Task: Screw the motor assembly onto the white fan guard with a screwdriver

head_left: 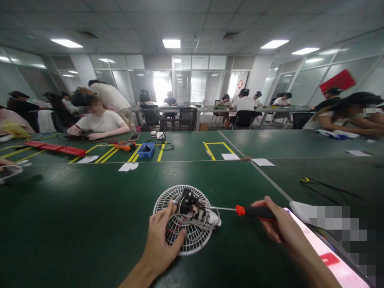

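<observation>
A round white fan grille (196,242) lies on the green table, with a black motor unit (187,200), wires and a white plastic part (213,218) on top of it. My left hand (165,232) rests at the grille's left side, its fingers at the motor unit and its thumb on the grille's ribs. Wrapped round the black and red handle of a screwdriver (255,212) is my right hand (274,220). The screwdriver's shaft points left, and its tip is among the parts beside the motor, where the exact contact is hidden.
A lit phone screen (324,252) lies at the right. Farther off on the green table (90,200) are a blue bin (146,150), an orange meter (124,145), red trays (55,148), paper sheets and a black strap (327,188). Several people sit at tables beyond.
</observation>
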Motion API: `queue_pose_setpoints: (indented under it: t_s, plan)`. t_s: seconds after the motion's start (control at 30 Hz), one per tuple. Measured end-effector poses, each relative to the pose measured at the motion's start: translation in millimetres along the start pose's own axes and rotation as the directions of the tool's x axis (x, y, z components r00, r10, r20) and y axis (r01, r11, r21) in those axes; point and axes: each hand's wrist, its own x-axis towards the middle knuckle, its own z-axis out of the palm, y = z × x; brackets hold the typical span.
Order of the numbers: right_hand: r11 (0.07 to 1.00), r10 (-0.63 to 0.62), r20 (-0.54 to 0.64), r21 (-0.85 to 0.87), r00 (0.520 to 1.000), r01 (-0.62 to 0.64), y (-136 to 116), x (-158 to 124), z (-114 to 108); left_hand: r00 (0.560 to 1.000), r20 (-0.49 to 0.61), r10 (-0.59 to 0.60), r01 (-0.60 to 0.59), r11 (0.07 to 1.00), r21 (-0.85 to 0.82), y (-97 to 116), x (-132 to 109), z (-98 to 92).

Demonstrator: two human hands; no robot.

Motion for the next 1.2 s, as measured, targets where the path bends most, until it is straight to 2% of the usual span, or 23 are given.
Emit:
queue_pose_setpoints:
  t_s: [0.2, 0.33, 0.67, 0.73, 0.8, 0.87, 1.03, 1.2]
  plan:
    - [1.0, 0.011, 0.067, 0.015, 0.998, -0.012, -5.2, -6.3, -6.5, 1.0, -0.02, -0.02, 0.02, 1.0, -0.02, 1.2, -1.0, 1.4]
    - [0.997, -0.025, 0.022, 0.067, 0.999, 0.024, -2.8, -8.9, -8.8, 0.999, -0.036, -0.003, 0.002, 1.0, -0.023, -0.8, -2.2, 3.0]
    - [0.991, -0.094, 0.095, -0.083, 0.991, 0.102, -4.4, -11.3, -16.3, 1.0, -0.023, -0.014, 0.013, 0.999, -0.039, 1.4, -0.1, 1.9]
    - [0.992, -0.019, 0.11, -0.12, 0.994, 0.032, 0.5, -6.6, -16.5, 0.999, -0.021, -0.027, 0.026, 0.999, -0.048, 0.5, -0.4, 2.6]
    - [0.979, 0.134, 0.124, -0.168, 0.983, -0.113, 5.7, -1.4, -16.3, 0.999, -0.019, -0.04, 0.039, 0.998, -0.057, -0.6, -0.5, 3.5]
    - [0.96, 0.22, 0.091, -0.195, 0.971, -0.2, 8.7, 2.3, -15.9, 0.999, -0.022, -0.042, 0.041, 0.997, -0.064, -1.5, -0.2, 4.2]
    - [0.98, 0.151, 0.065, -0.14, 0.986, -0.141, 6.8, 3.3, -12.5, 0.999, -0.021, -0.031, 0.029, 0.998, -0.063, -4.2, -0.1, 5.0]
    - [0.999, 0.02, 0.049, 0.039, 0.999, -0.022, 6.7, 3.1, -8.0, 0.998, -0.062, -0.017, 0.012, 0.997, -0.071, -5.3, -1.3, 7.1]
